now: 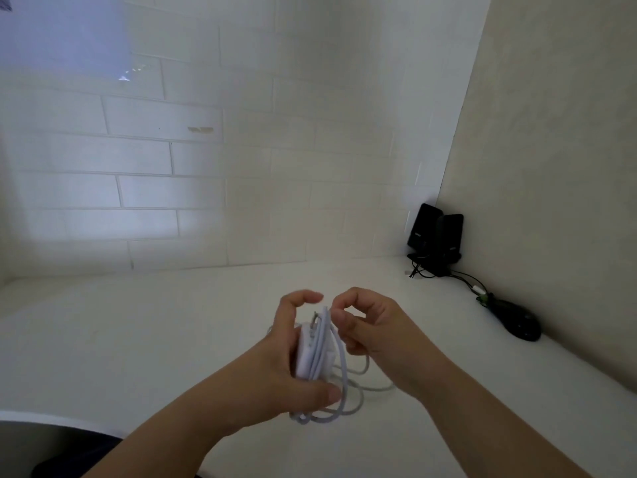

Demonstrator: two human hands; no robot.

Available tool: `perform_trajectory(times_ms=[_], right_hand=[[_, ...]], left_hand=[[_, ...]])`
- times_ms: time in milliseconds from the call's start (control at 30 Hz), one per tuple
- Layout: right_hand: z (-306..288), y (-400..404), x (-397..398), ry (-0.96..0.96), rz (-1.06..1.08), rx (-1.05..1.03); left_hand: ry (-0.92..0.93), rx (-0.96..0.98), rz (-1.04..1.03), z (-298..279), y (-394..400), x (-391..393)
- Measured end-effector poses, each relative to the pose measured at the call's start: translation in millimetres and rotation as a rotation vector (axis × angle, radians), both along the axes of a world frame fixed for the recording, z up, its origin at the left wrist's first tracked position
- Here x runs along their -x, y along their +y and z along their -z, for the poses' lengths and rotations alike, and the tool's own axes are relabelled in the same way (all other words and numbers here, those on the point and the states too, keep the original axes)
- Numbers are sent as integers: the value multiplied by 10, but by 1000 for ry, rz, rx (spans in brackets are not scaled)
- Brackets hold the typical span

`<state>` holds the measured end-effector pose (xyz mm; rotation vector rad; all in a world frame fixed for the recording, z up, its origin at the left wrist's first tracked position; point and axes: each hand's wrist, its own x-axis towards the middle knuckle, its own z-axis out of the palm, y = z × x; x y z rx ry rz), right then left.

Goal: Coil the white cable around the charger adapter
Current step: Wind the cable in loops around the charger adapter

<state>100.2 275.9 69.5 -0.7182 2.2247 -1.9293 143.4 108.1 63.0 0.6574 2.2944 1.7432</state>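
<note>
White charger adapter (306, 353), wound with white cable (324, 343). White table (138, 332), plain, no pattern. Far wall (206, 150) of white tiles in a staggered brick pattern, pale bluish at far left. Right wall (551, 150) plain cream. Black speakers (436, 232) in far right corner; black mouse (522, 322) with green cable detail at right.

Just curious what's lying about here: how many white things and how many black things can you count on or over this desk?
White: 2, the charger and its cable, both in the hands.
Black: 3, two speakers and a mouse.
Total: 5
</note>
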Motion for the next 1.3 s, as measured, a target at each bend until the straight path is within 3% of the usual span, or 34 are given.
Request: perform_trajectory(times_ms=[133,300,467,633,833,1033,1167,1300], right_hand=[[37,-96,-71,73,84,-20],[27,-133,-143,233,117,-152],[113,-208,-206,152,43,-314],[151,-286,-250,128,14,-427],[172,-231,-222,114,129,-252],[288,-323,-371,544,191,-388],[312,-360,-374,526,299,-336],[366,-401,-424,775,305,-556]], left_hand=[[35,-74,16,-4,-22,22],[-63,-164,-81,55,-64,91],[-199,-459,-104,102,-96,161],[-263,-516,-230,137,-38,197],[-329,-659,-405,110,-111,321],[-343,-681,-308,160,-87,336],[-285,-664,-250,171,-71,295],[-206,-589,-264,145,-49,284]])
